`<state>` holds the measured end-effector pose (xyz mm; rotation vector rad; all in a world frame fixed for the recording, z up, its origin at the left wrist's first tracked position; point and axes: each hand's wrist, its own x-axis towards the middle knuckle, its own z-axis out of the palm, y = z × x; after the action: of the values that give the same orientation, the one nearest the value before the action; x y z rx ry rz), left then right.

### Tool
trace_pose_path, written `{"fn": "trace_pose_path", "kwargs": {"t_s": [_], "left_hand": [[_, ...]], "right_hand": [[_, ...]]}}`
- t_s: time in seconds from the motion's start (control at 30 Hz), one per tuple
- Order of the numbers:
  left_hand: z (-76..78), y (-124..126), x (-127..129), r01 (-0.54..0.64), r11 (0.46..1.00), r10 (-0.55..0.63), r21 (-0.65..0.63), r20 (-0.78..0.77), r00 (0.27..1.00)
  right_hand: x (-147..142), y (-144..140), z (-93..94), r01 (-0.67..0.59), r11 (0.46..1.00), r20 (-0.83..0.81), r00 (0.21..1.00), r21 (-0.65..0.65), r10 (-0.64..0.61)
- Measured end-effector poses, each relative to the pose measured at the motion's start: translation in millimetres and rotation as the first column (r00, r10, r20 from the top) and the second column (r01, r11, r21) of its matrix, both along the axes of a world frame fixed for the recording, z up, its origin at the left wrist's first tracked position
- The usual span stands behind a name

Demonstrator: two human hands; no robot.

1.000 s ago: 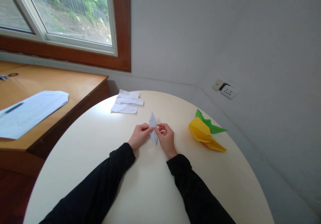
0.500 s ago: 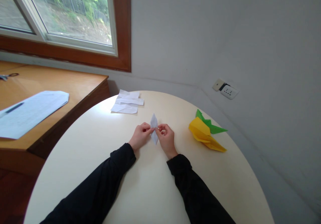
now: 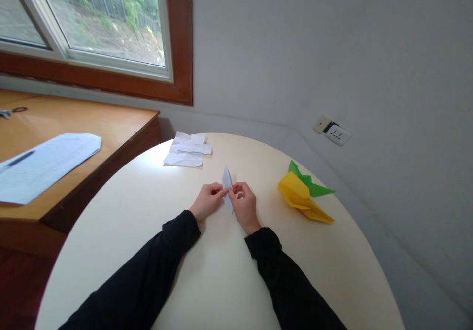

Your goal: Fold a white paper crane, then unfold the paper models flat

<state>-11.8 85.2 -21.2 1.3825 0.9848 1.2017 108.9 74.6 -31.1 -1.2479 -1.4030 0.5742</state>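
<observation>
A small folded white paper piece [image 3: 226, 178], narrow and pointed at both ends, stands upright just above the round cream table [image 3: 207, 276]. My left hand [image 3: 207, 202] pinches its left edge with thumb and forefinger. My right hand [image 3: 244, 206] pinches its right edge the same way. Both hands rest near the table's middle, with black sleeves running back toward me.
Yellow folded paper [image 3: 301, 198] lies over green folded paper [image 3: 312, 186] at the table's right. White paper scraps [image 3: 187, 150] lie at the far edge. A wooden desk [image 3: 92, 128] at the left bears a printed sheet [image 3: 40, 165]. A wall socket [image 3: 337, 134] sits on the grey wall.
The white paper piece has narrowed slightly between my fingers, and my right hand has shifted a little to the left. Everything else is still.
</observation>
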Motion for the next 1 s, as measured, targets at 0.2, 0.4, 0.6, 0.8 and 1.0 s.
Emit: {"fn": "trace_pose_path", "kwargs": {"t_s": [0.2,0.4,0.6,0.8,1.0], "left_hand": [[-0.9,1.5,-1.1,0.025,1.000,-0.025,-0.001,-0.031,0.999],[-2.9,1.8,-0.8,-0.001,1.000,-0.001,-0.025,-0.055,0.999],[-1.7,1.2,-1.8,-0.001,1.000,0.000,-0.017,-0.052,0.999],[1.9,-0.5,-2.0,0.027,0.999,-0.027,-0.036,-0.002,1.000],[4.4,-2.3,-1.4,0.017,0.999,-0.016,-0.044,0.025,1.000]], "right_hand": [[0.6,-1.2,-0.4,0.028,0.995,0.117,0.992,0.099,-0.039],[1.3,-2.3,-0.2,-0.022,0.983,0.219,0.976,0.181,-0.019],[1.1,-2.7,-0.3,-0.032,0.975,0.254,0.967,0.222,-0.026],[1.3,-2.1,-0.3,-0.018,0.974,0.258,0.965,0.225,-0.041],[1.5,-4.6,3.0,-0.031,0.970,0.252,0.967,0.239,-0.031]]}}
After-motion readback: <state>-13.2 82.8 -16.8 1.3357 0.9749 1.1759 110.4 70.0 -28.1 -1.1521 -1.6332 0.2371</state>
